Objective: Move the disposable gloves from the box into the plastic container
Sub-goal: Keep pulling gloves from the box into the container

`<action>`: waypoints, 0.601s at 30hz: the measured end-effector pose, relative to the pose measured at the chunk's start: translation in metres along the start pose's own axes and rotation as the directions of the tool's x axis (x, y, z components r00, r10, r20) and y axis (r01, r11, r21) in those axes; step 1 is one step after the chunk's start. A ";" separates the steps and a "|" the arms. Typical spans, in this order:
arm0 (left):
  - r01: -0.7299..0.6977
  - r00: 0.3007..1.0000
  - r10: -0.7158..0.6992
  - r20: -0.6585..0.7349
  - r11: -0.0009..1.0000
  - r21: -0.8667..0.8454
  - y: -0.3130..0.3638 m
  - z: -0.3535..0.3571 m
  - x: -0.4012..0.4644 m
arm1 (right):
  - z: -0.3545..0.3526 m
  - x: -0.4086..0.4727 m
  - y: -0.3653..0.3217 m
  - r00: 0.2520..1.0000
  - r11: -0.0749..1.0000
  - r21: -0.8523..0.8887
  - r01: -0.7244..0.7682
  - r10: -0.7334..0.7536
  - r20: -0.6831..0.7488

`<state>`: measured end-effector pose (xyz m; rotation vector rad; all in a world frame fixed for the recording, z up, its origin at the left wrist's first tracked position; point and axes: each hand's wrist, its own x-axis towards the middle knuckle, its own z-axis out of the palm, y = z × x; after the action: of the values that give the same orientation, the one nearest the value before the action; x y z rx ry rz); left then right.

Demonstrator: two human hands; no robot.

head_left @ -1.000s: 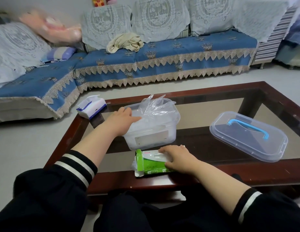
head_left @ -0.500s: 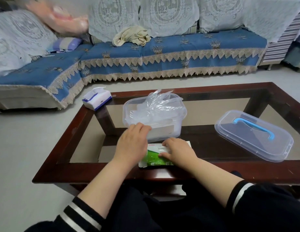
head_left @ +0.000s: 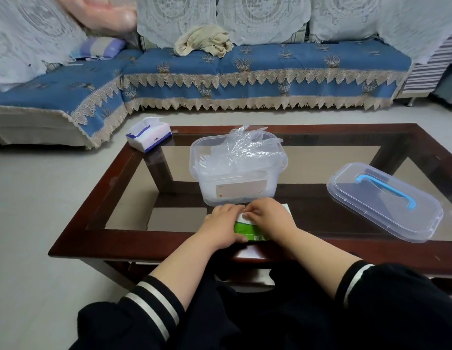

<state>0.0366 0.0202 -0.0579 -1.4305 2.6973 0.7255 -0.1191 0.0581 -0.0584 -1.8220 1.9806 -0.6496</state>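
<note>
Glass-topped dark wooden coffee table (head_left: 321, 157) carries everything. I see both hands on the flat green-and-white cardboard glove box (head_left: 247, 228) at the near edge: left hand (head_left: 223, 227) steadying its left end, right hand (head_left: 269, 218) pinching at its far opening. Directly beyond sits the clear plastic container (head_left: 235, 183), crinkled transparent disposable gloves (head_left: 247, 147) heaped inside.

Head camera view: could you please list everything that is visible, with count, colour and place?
plastic container: 1, clear, table middle, open
disposable gloves: several, clear, in the container
glove box: 1, green and white, near table edge, under both hands
lid: 1, clear with blue handle, table right
tissue pack: 1, white and blue, far left table corner
table: 1, dark wood, glass top
sofa: 1, blue cover
cloth: 1, beige, on sofa
left hand: on the box
right hand: on the box
</note>
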 end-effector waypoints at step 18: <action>-0.011 0.999 0.017 0.039 0.991 -0.131 -0.003 0.002 0.002 | -0.006 -0.004 -0.003 0.998 1.000 0.029 -0.008 0.006 0.065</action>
<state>0.0372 0.0176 -0.0613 -1.4069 2.6776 0.9378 -0.1196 0.0620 -0.0518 -1.7952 1.9245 -0.6064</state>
